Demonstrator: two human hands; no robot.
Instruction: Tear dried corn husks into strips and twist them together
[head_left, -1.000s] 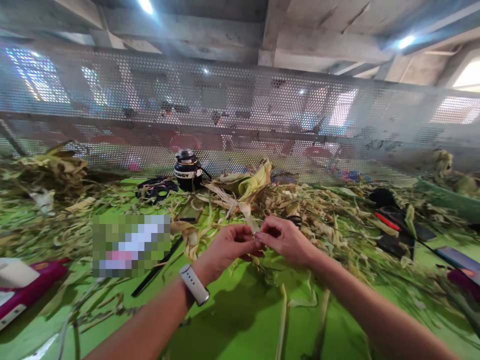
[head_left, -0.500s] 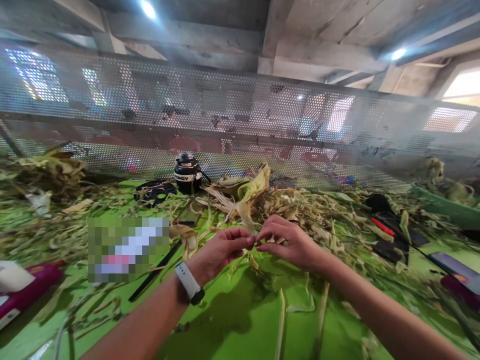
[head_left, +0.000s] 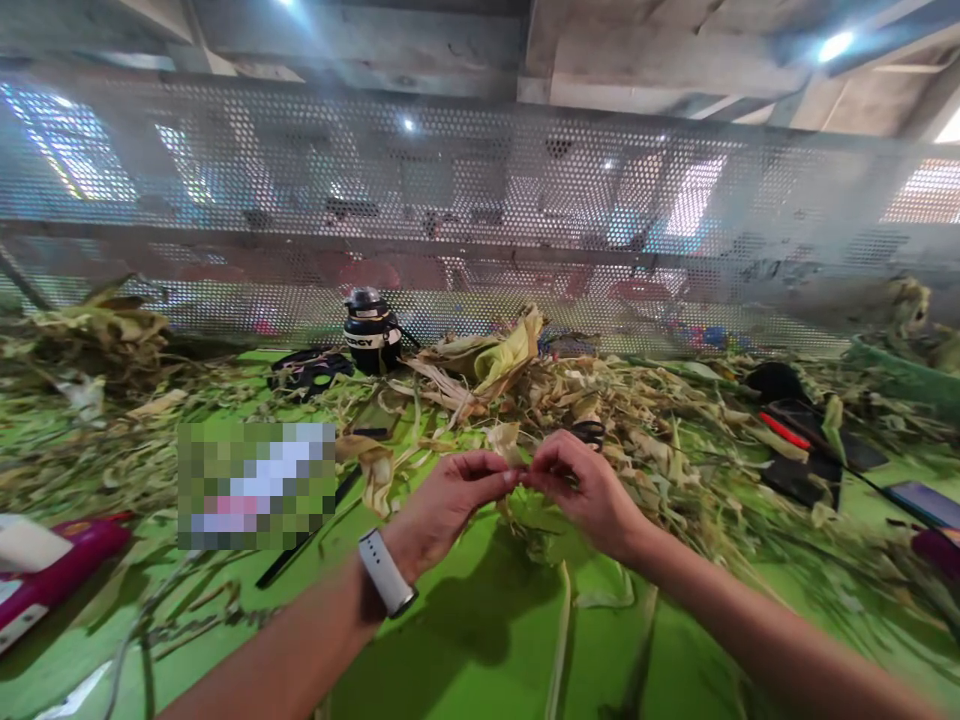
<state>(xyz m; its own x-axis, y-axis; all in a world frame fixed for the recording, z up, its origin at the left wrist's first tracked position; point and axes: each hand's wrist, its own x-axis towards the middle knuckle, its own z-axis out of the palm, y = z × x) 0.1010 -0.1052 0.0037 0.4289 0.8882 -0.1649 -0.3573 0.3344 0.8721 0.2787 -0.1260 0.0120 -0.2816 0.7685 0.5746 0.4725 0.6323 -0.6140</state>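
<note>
My left hand [head_left: 459,500], with a white-strapped watch [head_left: 386,572] on the wrist, is closed in a pinch at the centre. Almost touching its fingertips, my right hand [head_left: 589,495] pinches too. A pale piece of dried husk [head_left: 504,438] rises from between the fingertips; most of the part they grip is hidden. Behind it, a larger yellowish curled husk [head_left: 510,362] lies on a heap of dry husk strips [head_left: 622,400]. Long thin strips [head_left: 561,640] lie on the green table [head_left: 442,650] below my hands.
A black jar [head_left: 371,335] stands at the back beside a flat black object [head_left: 311,372]. A magenta device [head_left: 75,555] is on the left, near a black stick [head_left: 289,562]. On the right are a red-and-black item [head_left: 784,430], a phone [head_left: 930,502] and a green basket [head_left: 911,375]. Perforated panel [head_left: 480,200] behind.
The hands stay together in a pinch, the right turned slightly more upright. The pale husk piece shows lower, apart from the yellowish husk behind. The view has shifted slightly.
</note>
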